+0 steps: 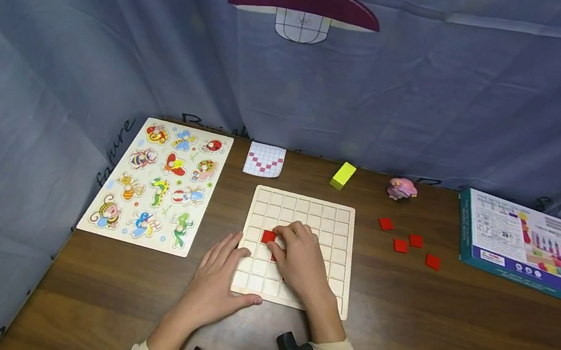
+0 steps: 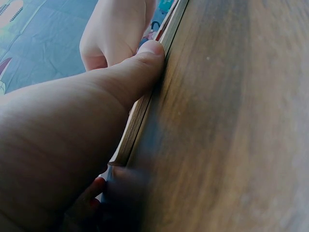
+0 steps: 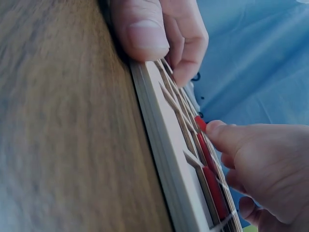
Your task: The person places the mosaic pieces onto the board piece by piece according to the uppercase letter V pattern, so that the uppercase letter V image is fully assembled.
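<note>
A pale wooden grid board [image 1: 252, 283] lies on the table in front of me. My left hand [image 1: 213, 282] rests at its near left corner, fingers straight along the left side and thumb against the front edge. Over the left part of the grid, my right hand [image 1: 304, 267] pinches a red square tile [image 1: 268, 236] between thumb and index finger. That tile stands tilted up from the board in the right wrist view. Two more red tiles sit in grid cells near it, such as the nearer tile [image 3: 215, 191]; in the head view the right hand mostly hides them.
Several loose red tiles [image 1: 400, 245] lie right of the board. Behind it are a pattern card [image 1: 264, 160], a yellow block [image 1: 343, 176] and a pink figure [image 1: 402, 189]. An insect puzzle board [image 1: 136, 225] is at left, a teal box [image 1: 527, 243] at far right.
</note>
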### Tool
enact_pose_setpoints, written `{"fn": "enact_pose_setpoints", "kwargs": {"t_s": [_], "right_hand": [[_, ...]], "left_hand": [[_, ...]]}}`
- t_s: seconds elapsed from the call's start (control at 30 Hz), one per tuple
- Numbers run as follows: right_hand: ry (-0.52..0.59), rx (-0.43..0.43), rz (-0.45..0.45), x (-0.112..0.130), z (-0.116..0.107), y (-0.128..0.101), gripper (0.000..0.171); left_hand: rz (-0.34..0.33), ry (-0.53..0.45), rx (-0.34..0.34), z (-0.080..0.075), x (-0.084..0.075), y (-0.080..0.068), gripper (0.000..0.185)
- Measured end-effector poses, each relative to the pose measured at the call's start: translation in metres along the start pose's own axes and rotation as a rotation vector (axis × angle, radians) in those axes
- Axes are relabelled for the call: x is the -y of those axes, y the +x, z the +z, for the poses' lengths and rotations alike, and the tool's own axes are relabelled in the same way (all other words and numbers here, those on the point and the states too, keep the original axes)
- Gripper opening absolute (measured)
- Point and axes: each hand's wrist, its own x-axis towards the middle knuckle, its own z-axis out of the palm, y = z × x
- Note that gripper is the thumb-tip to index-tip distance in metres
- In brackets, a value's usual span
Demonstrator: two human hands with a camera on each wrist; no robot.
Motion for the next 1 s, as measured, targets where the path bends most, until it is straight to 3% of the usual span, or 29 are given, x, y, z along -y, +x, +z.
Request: {"fn": "enact_pose_setpoints", "kwargs": {"t_s": [0.73, 0.87, 1.0], "right_hand": [[-0.027, -0.034, 0.028, 0.009, 0.003, 0.004, 0.024], [0.032, -0.026, 0.049, 0.002, -0.006, 0.002, 0.029], [0.096, -0.066, 0.084, -0.021, -0.017, -0.003, 0.028]], "left_hand": [[0.019, -0.005, -0.009, -0.001, 0.002, 0.001, 0.087], [0.013, -0.005, 0.0, -0.001, 0.001, 0.001, 0.087], [0.009, 0.002, 0.002, -0.001, 0.0, 0.001, 0.087]]}}
